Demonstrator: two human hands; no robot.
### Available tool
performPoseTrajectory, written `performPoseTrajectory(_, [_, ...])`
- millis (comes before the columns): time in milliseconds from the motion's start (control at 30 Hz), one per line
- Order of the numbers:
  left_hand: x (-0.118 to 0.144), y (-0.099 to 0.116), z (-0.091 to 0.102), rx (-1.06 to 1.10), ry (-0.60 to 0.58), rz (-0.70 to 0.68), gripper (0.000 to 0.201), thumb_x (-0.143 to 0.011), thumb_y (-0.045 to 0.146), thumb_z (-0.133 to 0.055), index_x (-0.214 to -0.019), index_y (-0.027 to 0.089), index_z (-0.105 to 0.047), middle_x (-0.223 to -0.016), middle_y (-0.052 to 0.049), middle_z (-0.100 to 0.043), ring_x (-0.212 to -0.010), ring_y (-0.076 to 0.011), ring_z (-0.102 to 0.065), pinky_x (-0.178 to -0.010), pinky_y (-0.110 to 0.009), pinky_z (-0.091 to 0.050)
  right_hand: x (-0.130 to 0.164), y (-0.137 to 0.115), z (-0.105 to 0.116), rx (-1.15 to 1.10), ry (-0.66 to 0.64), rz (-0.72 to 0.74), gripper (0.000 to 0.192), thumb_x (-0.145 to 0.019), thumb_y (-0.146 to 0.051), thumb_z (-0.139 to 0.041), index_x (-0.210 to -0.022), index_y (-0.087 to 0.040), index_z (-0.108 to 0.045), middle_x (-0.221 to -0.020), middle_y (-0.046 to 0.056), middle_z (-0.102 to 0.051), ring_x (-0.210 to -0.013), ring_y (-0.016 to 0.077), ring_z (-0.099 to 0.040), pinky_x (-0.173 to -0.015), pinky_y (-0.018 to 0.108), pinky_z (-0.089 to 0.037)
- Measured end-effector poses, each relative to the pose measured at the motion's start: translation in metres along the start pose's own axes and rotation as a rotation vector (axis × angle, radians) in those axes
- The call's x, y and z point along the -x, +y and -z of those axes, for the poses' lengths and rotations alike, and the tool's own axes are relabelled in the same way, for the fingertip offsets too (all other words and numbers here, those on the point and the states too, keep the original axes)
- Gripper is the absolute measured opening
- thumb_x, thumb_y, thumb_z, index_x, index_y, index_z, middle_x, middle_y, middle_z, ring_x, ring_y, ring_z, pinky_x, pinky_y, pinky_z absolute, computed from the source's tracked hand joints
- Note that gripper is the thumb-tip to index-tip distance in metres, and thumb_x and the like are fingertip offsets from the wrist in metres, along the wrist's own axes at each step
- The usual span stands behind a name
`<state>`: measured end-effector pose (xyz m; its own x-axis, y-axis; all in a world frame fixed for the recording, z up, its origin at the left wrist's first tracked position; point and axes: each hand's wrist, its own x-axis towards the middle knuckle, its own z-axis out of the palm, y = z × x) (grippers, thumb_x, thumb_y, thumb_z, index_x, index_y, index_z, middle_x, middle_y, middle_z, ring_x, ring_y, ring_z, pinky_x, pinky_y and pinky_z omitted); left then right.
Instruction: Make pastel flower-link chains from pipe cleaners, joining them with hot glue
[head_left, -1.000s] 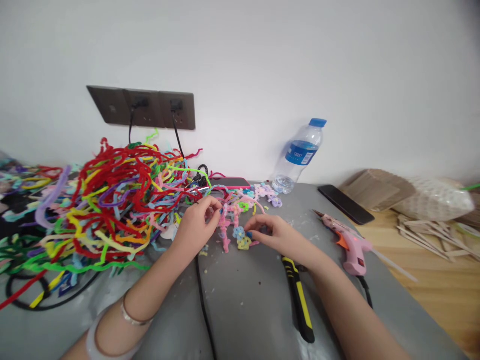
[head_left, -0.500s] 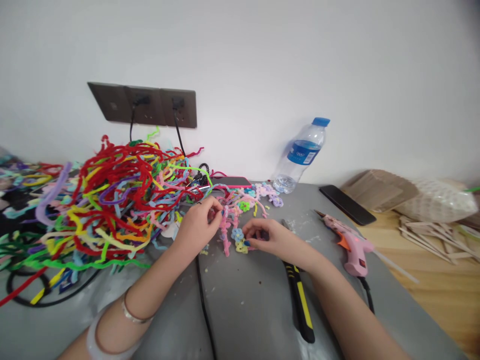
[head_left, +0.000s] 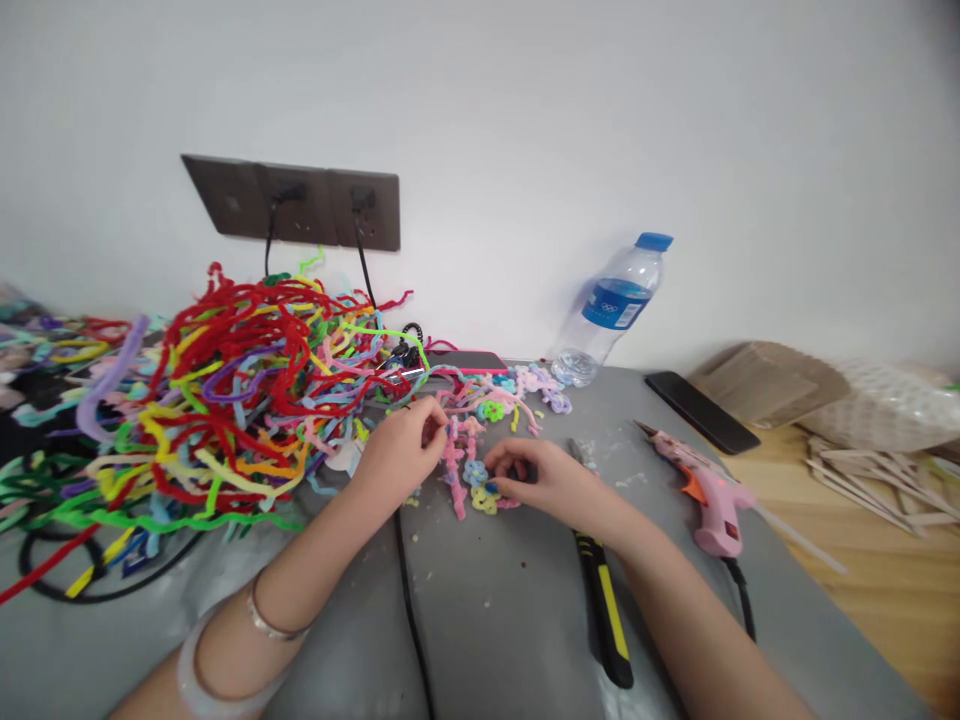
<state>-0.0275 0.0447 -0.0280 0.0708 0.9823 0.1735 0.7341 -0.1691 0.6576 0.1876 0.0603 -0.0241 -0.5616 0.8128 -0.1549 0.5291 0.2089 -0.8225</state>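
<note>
A pink twisted pipe-cleaner piece [head_left: 454, 468] lies on the grey mat [head_left: 495, 600] with small blue and yellow pipe-cleaner flowers [head_left: 480, 488] beside it. My left hand [head_left: 401, 455] pinches the upper end of the pink piece with thumb and fingers. My right hand [head_left: 541, 478] rests on the mat just right of the flowers, its curled fingertips on them. More small flowers [head_left: 536, 385] lie farther back.
A big tangle of coloured pipe cleaners [head_left: 225, 400] fills the left. A yellow-black cutter [head_left: 604, 600], pink glue gun [head_left: 705, 490], water bottle [head_left: 611, 310], two phones [head_left: 701, 412] and wooden sticks [head_left: 877, 470] lie to the right. Wall sockets [head_left: 300, 205] hold plugs.
My right hand has slid left and curled its fingers onto the blue and yellow flowers. My left hand has stayed on the pink piece. The view has shifted slightly.
</note>
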Motion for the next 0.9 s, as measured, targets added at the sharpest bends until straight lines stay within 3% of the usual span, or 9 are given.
performPoseTrajectory(267, [-0.0009, -0.0042, -0.0025, -0.062, -0.026, 0.002, 0.007, -0.083, 0.014, -0.054, -0.084, 0.021, -0.056, -0.072, 0.001, -0.063, -0.069, -0.0177, -0.06, -0.064, -0.027, -0.037, 0.0017, 0.0019, -0.0019, 0.044, 0.008, 0.029, 0.012, -0.08, -0.021, -0.063, -0.091, -0.02, -0.069, -0.069, -0.002, -0.067, -0.063, 0.0139, -0.057, -0.062, 0.026, -0.04])
performPoseTrajectory(533, [0.0003, -0.0027, -0.002, -0.084, -0.048, 0.011, 0.008, -0.083, 0.013, -0.055, -0.083, 0.021, -0.056, -0.071, 0.001, -0.062, -0.067, -0.0176, -0.059, -0.063, -0.027, -0.037, 0.002, -0.0027, -0.0043, 0.249, 0.04, 0.074, 0.019, -0.081, -0.02, -0.065, -0.1, -0.021, -0.068, -0.07, -0.003, -0.065, -0.066, 0.0142, -0.054, -0.064, 0.026, -0.037])
performPoseTrajectory(900, [-0.0021, -0.0007, -0.0004, 0.078, 0.004, -0.075, 0.009, -0.082, 0.012, -0.053, -0.082, 0.021, -0.056, -0.068, 0.003, -0.061, -0.064, -0.0151, -0.059, -0.063, -0.025, -0.039, -0.0016, 0.0005, 0.0, -0.025, 0.105, 0.019, 0.019, -0.086, -0.028, -0.05, -0.095, -0.018, -0.064, -0.078, 0.004, -0.067, -0.067, 0.0172, -0.059, -0.058, 0.027, -0.045])
